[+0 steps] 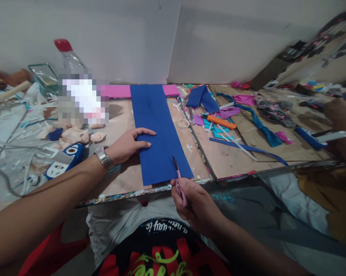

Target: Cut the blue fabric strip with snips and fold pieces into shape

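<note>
One left hand: thumb and fingers parted, resting on the flat blue rectangular sheet, centre of frame.
Right hand: lower centre, apart from the left, closed around slim pink-handled scissors; tip over the sheet's lower right.
Flat pink strip: upper centre, under the sheet's far end.

A smooth, matt blue sheet lies at dial centre; toward six o'clock, scissors with smooth pink handles; near nine, a shiny metal watch; at ten, a clear, glossy plastic bottle.
</note>
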A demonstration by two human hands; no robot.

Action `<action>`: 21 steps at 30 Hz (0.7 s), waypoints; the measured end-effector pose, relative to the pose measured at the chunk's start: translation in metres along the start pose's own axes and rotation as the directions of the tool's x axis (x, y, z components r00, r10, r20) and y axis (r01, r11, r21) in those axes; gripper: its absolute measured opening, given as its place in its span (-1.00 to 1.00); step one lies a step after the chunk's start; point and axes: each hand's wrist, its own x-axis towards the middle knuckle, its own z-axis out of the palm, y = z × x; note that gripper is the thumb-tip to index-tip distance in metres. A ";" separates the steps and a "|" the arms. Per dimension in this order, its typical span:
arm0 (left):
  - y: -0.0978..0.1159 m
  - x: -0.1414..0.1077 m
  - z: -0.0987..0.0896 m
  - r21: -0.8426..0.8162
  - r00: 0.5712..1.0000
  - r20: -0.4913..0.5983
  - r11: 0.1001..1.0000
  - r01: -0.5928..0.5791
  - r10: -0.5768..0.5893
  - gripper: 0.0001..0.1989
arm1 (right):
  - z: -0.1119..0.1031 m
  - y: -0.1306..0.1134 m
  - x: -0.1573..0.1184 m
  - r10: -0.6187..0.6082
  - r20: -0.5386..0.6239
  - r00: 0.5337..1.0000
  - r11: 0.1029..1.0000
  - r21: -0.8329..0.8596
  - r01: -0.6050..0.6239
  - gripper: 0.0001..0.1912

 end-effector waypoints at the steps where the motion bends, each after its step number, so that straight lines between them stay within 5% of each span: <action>1: 0.000 0.000 0.000 0.002 1.000 0.002 1.000 -0.004 0.004 -0.53 | 0.000 0.000 0.000 0.001 0.000 1.000 1.000 0.000 -0.001 -0.52; 21: 0.001 -0.002 0.002 0.002 0.999 0.029 1.000 0.013 -0.013 -0.52 | 0.005 -0.003 0.000 0.002 -0.035 0.999 0.999 -0.042 -0.003 -0.41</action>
